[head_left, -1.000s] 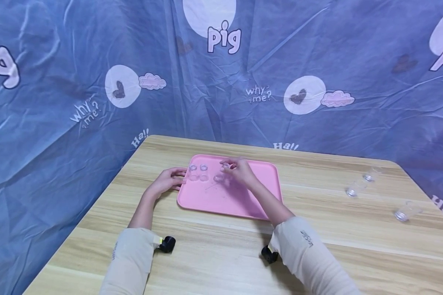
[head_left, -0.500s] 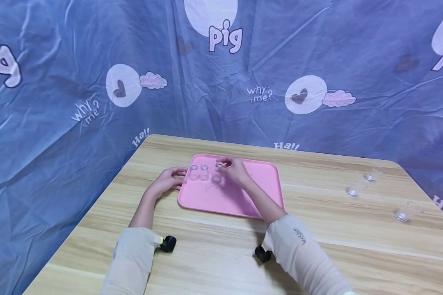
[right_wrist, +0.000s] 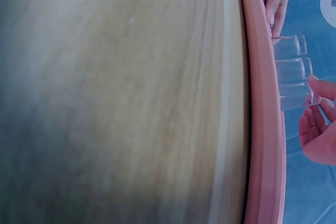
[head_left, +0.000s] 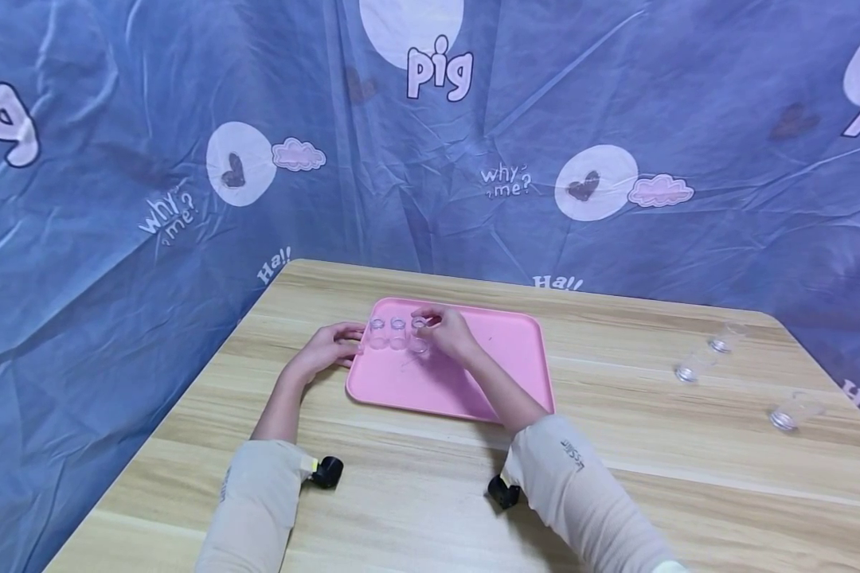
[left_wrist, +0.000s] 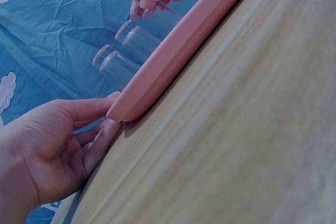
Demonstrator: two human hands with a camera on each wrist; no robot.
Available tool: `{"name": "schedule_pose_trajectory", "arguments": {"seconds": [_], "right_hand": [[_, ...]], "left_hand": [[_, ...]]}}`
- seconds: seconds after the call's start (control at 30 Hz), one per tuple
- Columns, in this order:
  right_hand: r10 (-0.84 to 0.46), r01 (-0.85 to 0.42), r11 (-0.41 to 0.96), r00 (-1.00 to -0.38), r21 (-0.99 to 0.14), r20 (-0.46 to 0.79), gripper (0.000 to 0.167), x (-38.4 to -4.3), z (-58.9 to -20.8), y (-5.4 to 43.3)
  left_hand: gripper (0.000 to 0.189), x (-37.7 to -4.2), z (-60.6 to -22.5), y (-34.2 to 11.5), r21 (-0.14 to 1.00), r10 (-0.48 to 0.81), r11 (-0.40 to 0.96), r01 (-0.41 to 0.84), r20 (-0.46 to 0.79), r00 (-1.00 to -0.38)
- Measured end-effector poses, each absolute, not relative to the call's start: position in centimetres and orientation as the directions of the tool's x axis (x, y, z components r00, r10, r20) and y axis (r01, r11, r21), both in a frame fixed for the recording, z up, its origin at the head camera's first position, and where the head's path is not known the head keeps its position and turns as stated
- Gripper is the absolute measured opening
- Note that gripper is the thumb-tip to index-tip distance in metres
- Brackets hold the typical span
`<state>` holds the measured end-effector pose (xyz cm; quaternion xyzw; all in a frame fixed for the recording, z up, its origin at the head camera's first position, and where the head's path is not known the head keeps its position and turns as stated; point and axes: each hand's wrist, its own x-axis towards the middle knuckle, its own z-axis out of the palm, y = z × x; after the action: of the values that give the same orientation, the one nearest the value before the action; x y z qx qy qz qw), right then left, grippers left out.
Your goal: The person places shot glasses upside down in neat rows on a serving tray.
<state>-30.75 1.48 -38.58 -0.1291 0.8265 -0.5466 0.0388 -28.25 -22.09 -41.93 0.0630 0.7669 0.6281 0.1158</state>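
On the left part of a pink tray [head_left: 408, 390], three clear glasses stand in a row with their thicker ends apparently up. My right hand [head_left: 450, 333] holds the rightmost glass [right_wrist: 294, 96] by its upper end, thumb and fingers around it. That glass stands on the tray close beside the middle glass [head_left: 398, 334]; the leftmost glass [head_left: 377, 334] is nearest the tray's left edge. My left hand [left_wrist: 50, 150] pinches the tray's left edge, with fingers above and below the rim. Parts of the held glass are hidden by the right hand.
Three more clear glasses stand on the wooden table [head_left: 616, 446] to the right: a far glass [head_left: 725, 338], a middle one [head_left: 693, 364] and a nearer glass [head_left: 794, 411]. A blue printed cloth [head_left: 430, 159] hangs behind the table.
My right hand has moved left with its glass, bringing it into line next to the other two on the tray. The left hand stays at the tray's edge.
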Motion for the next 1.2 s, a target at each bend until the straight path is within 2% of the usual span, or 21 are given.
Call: {"name": "schedule_pose_trajectory", "arguments": {"seconds": [0.23, 1.2], "right_hand": [[-0.241, -0.15, 0.375, -0.969, -0.915, 0.06, 0.032, -30.8, -38.7, 1.4], [-0.294, -0.214, 0.395, -0.951, -0.894, 0.098, 0.038, -30.5, -37.9, 2.3]], "left_hand": [[0.049, -28.2, -41.8, -22.0, 0.977, 0.236, 0.207, -0.048, -0.097, -0.967], [0.049, -28.2, -41.8, -22.1, 0.976, 0.233, 0.21, -0.051, -0.1, -0.967]]}}
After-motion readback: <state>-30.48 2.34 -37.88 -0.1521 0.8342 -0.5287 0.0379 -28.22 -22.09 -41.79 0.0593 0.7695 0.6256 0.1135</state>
